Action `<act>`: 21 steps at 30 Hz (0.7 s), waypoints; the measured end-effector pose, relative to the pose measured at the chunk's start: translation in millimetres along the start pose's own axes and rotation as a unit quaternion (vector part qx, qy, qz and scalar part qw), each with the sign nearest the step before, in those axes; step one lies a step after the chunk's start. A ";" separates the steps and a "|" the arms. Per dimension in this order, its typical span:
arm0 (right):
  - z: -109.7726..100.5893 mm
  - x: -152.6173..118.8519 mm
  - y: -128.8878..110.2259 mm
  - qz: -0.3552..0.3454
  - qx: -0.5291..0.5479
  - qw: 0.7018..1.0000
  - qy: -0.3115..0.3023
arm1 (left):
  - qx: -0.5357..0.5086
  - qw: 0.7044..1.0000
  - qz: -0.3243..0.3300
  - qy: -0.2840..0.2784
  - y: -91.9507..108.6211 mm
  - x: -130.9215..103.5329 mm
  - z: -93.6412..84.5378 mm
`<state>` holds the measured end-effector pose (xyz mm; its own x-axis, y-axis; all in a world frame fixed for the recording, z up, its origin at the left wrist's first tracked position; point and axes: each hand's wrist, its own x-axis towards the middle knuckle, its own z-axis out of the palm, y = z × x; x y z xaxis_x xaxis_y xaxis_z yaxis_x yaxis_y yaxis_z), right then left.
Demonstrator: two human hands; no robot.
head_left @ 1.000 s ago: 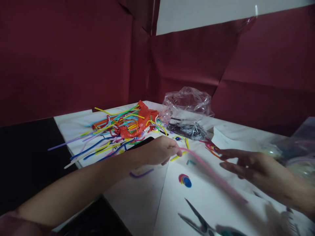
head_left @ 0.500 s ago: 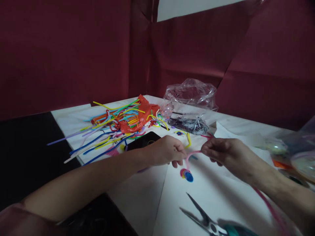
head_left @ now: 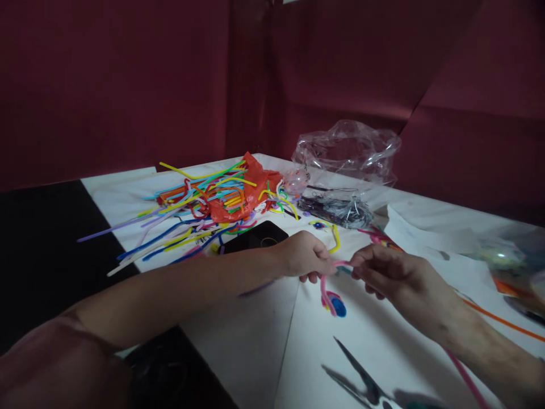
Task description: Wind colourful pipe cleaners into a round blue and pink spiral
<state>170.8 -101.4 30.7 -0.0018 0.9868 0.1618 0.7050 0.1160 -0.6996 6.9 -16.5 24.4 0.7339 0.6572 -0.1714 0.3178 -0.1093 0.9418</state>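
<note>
Between my two hands runs a pink pipe cleaner (head_left: 325, 292), bent, with one end hanging down. My left hand (head_left: 309, 257) pinches it from the left. On the right, the fingertips of my right hand (head_left: 389, 270) close on the same strand. Below them a small coil (head_left: 338, 307) of blue, yellow and pink shows; whether the hanging pink end touches it, I cannot tell. In front, metal pliers or scissors (head_left: 361, 380) lie with their jaws apart, partly cut off by the bottom edge.
Many coloured pipe cleaners (head_left: 183, 227) spread over the table's left side, by a red plastic wrapper (head_left: 253, 187). A black phone-like slab (head_left: 255, 236) lies behind my left forearm. Clear plastic bags (head_left: 349, 150) and a dark bundle (head_left: 332, 210) are at the back. White paper (head_left: 443, 241) lies right.
My hands stay close together on the pink pipe cleaner, whose hanging end now shows longer beside the coil. The whole view has shifted slightly, and an orange strand shows at the right.
</note>
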 end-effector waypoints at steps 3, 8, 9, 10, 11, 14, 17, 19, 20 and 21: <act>7.6 -9.2 4.6 0.004 -0.071 0.997 0.001 | 0.006 1.000 -0.018 0.007 -3.2 4.3 2.1; 24.2 -20.3 7.2 0.004 -0.200 0.979 0.026 | 0.024 0.999 -0.040 0.021 -9.3 4.8 10.4; 27.5 -21.0 7.4 -0.003 -0.217 0.976 0.026 | 0.028 0.998 -0.044 0.023 -10.5 4.3 11.6; 30.6 -21.5 7.8 -0.013 -0.231 0.973 0.026 | 0.033 0.998 -0.048 0.025 -11.7 3.9 12.3; 33.5 -21.9 8.4 -0.024 -0.243 0.969 0.028 | 0.037 0.998 -0.052 0.025 -13.1 3.6 12.7; 40.2 -24.5 11.4 -0.061 -0.276 0.958 0.039 | 0.053 0.996 -0.065 0.019 -17.4 3.4 12.2; 43.0 -30.0 14.5 -0.092 -0.303 0.948 0.044 | 0.070 0.995 -0.073 0.000 -20.4 4.0 12.4; 42.8 -33.9 16.1 -0.102 -0.310 0.945 0.035 | 0.084 0.994 -0.075 -0.012 -20.9 4.2 13.5; 42.2 -35.6 16.9 -0.103 -0.309 0.945 0.028 | 0.093 0.993 -0.075 -0.016 -20.8 4.3 14.1; 41.2 -36.9 17.7 -0.103 -0.306 0.946 0.019 | 0.104 0.992 -0.073 -0.019 -20.8 4.2 14.6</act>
<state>154.2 -131.2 -16.3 -0.1659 0.9446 0.2833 0.9712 0.2062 -0.1190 12.1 -22.4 -0.1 0.6923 0.6486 -0.3162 0.5365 -0.1696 0.8267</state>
